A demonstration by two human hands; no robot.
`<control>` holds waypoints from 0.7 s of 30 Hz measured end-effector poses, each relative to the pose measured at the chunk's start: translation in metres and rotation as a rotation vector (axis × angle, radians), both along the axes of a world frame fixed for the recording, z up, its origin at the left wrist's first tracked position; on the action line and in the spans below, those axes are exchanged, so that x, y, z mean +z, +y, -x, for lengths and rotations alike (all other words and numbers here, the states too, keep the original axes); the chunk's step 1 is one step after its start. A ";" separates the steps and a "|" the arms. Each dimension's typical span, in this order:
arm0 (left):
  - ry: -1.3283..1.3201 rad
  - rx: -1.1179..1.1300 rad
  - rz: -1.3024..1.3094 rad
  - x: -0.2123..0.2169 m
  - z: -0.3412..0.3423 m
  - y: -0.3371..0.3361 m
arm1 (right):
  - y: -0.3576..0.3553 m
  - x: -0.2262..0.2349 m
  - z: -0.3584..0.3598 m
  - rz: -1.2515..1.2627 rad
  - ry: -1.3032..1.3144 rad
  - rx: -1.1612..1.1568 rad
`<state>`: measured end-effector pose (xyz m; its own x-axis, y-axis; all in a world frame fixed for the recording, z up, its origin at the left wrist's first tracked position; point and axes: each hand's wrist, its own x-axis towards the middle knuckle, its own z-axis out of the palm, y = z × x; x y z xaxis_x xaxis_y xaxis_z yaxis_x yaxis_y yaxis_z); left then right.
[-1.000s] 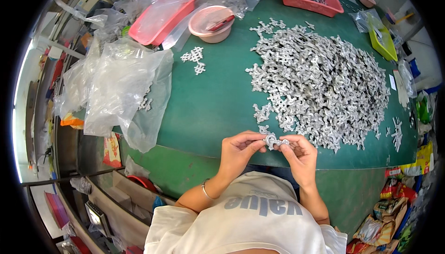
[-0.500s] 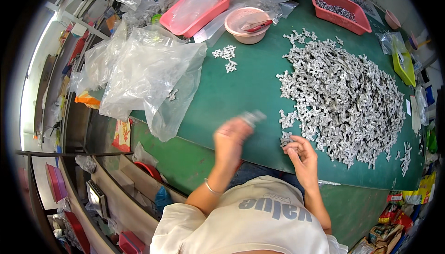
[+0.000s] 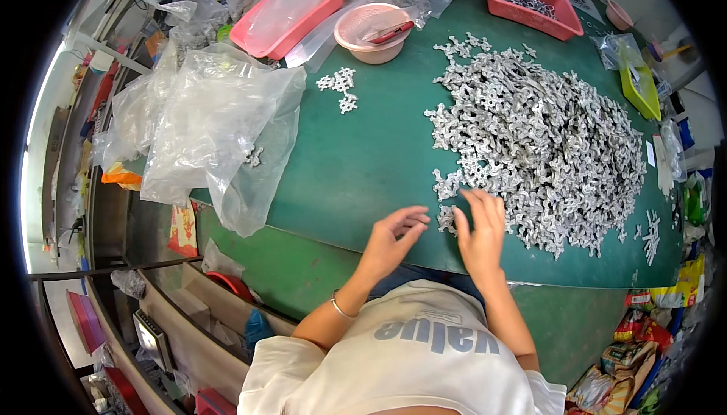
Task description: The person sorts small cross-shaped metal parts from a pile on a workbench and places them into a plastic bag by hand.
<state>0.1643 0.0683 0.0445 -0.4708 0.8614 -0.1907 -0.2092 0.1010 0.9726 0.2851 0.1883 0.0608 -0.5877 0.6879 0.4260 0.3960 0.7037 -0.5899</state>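
Metal pieces (image 3: pixel 545 142) lie heaped at the right of the frame, a few strays along the heap's left edge, on the green table (image 3: pixel 356 165). The grey piece blurred in the left hand (image 3: pixel 392 241) half a second ago no longer shows there; its fingers now bend loosely, thumb narrowly apart, pointing right at lower centre. The right hand (image 3: pixel 482 239), more curled then, now points upward beside the strays, thumb and fingers spread wide; whether its fingertips touch any, I cannot tell.
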 end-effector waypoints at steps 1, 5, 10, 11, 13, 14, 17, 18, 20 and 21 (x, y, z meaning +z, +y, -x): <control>0.023 -0.020 0.015 -0.005 -0.007 0.002 | 0.001 0.000 0.010 -0.041 -0.088 -0.011; 0.099 -0.064 0.052 0.001 -0.014 0.003 | 0.008 -0.018 0.026 -0.086 -0.201 -0.011; -0.019 0.038 -0.016 0.003 -0.008 -0.001 | 0.010 -0.011 0.009 0.424 0.164 -0.082; -0.041 0.066 -0.041 0.006 -0.009 0.001 | 0.008 -0.013 0.008 0.669 0.341 -0.098; -0.076 0.120 -0.099 0.017 -0.012 0.008 | 0.003 -0.008 -0.003 0.995 0.460 -0.040; -0.089 0.146 -0.131 0.026 -0.015 0.013 | 0.001 0.001 -0.007 1.159 0.519 -0.009; -0.079 0.133 -0.231 0.041 -0.015 0.015 | -0.007 0.016 -0.016 1.233 0.584 0.055; -0.068 0.112 -0.265 0.045 -0.014 0.015 | -0.008 0.020 -0.019 1.241 0.601 0.072; -0.033 0.117 -0.261 0.055 -0.014 0.013 | -0.011 0.029 -0.022 1.238 0.609 0.080; -0.014 0.122 -0.258 0.060 -0.015 0.012 | -0.012 0.033 -0.023 1.226 0.610 0.087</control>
